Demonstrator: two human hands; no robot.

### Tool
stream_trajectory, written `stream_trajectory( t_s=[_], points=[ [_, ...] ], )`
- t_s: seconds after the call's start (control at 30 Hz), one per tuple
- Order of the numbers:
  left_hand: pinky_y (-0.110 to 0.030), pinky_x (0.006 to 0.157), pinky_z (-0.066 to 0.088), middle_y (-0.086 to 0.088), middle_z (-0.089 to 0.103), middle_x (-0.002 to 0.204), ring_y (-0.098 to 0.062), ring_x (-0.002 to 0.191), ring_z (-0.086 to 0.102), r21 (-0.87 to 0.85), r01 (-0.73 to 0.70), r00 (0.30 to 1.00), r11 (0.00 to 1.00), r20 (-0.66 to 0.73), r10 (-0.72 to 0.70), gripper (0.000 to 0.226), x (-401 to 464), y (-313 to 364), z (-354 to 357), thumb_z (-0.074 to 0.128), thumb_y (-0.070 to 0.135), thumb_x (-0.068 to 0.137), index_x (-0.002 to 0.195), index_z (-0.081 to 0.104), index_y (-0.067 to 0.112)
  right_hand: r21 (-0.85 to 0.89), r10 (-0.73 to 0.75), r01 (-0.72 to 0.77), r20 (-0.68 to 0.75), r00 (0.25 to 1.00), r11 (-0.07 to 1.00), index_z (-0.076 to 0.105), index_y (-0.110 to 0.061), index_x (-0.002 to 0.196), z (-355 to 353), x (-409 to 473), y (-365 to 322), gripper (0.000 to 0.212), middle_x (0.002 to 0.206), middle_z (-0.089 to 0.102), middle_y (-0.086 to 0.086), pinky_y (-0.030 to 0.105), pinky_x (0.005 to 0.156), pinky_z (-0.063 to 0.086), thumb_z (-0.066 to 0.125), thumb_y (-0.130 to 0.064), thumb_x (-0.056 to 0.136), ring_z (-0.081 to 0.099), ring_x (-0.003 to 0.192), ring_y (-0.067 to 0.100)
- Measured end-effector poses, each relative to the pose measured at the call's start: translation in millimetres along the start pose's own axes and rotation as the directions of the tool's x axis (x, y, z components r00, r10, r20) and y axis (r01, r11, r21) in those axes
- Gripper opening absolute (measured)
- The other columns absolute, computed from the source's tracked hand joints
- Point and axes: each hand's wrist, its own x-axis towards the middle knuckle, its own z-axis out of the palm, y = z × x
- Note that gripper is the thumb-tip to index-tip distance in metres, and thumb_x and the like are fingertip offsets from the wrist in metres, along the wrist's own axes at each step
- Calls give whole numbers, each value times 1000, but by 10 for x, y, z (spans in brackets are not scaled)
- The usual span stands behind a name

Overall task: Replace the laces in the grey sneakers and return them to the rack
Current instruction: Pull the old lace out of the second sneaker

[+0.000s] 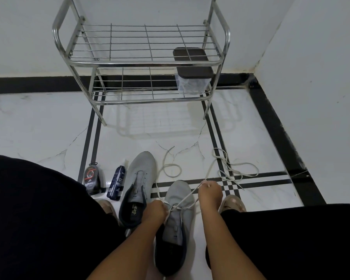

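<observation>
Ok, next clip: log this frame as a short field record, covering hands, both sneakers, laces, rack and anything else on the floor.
left hand: grips lace at near sneaker's eyelets
right hand: pinches lace, pulled taut
near sneaker: partly laced
far sneaker: on floor, no lace visible
loose lace: on floor, right
rack: no shoes; lidded container on lower shelf
floor extras: spray bottle, small packet

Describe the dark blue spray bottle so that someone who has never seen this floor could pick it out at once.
Start at the metal shoe rack against the wall and come down the tiled floor to the unlaced grey sneaker. The dark blue spray bottle lies just left of that sneaker. Its neighbour on the other side, a shoe polish pack, is squat and black with a red ring, while the bottle is slim with a pale nozzle.
</observation>
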Motion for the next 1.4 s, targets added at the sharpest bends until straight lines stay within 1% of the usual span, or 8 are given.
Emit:
stream_trajectory(
  t_s=[0.23, 0.4, 0.57, 0.67, 0.73, 0.9, 1.03, 1.4],
  points=[
    [-31, 90, 49, -11, 66, 114, -28, 107, 61, 2, -3, 1000, 1000, -14, 3, 26, -10, 34, 8, 55, 27, 89, 104, 67, 10, 372, 217, -230, 77, 973, 899, 56, -17, 68, -32, -18, -108, 25, 82, 60, 9, 34, 66, 48, 46, -16, 92, 57, 75, 28],
    [-33, 88, 49, -13, 64, 117, -30, 109, 61, 29, 15, 1000, 999, -23, -14, 28, -39, -8, -14, 49, 27, 92, 106, 64, 9, 833, 453, -486, 337, 825, 266, 50, -6, 97, -273, -7, -142, 21, 76, 54, 7, 23, 49, 40, 29, -9, 99, 46, 42, 12],
    [-34, 93, 50, -12, 63, 122, -29, 111, 60, 42, 36, 999, 998, -9, -36, 35, -56, -11, -42, 48, 32, 91, 114, 63, 11, 680, 292, -240, 40, 956, 693, 57, -6, 119, -307, 135, -150, 29, 100, 59, 4, 29, 70, 50, 51, -21, 95, 56, 78, 17],
    [-36, 95, 48, -12, 60, 125, -29, 114, 58, 108, 1, 1000, 994, 4, -2, 36, -73, 44, -44, 43, 29, 89, 117, 60, 12, 10, 116, -116, -14, 993, 993, 47, -5, 131, -200, -17, -83, 43, 131, 48, 13, 35, 88, 42, 53, -26, 95, 53, 114, 32],
    [-36, 92, 49, -11, 60, 121, -29, 111, 58, 165, -65, 998, 984, -14, 68, 33, -109, 64, -47, 45, 28, 88, 115, 56, 13, -388, 16, 20, 89, 996, 921, 56, -8, 122, -115, -141, 48, 35, 132, 50, 12, 34, 87, 46, 51, -25, 92, 56, 112, 31],
    [-35, 82, 47, -7, 58, 112, -26, 101, 58, 254, -281, 954, 926, -34, 298, 18, -154, 99, -33, 45, 13, 89, 105, 50, 20, -498, 190, 155, 574, 796, 853, 58, -11, 76, 85, -459, 268, 22, 74, 62, 6, 25, 56, 53, 62, -32, 83, 60, 60, 19],
    [-36, 91, 44, -5, 46, 126, -24, 113, 53, 328, -388, 919, 861, 65, 389, 34, -121, 124, 63, 45, 10, 92, 121, 54, 26, -523, 117, 216, 531, 839, 825, 65, -5, 104, 106, -417, 348, 25, 111, 65, 14, 23, 74, 43, 51, -15, 86, 62, 103, 29],
    [-33, 83, 46, -14, 51, 118, -30, 103, 58, 439, -429, 903, 789, 211, 373, 25, -102, 291, 61, 46, 17, 94, 110, 60, 3, -484, 193, 56, 448, 873, 873, 63, -4, 114, 109, -322, 516, 31, 121, 63, 12, 21, 71, 39, 47, -17, 91, 59, 112, 29]
  ],
)
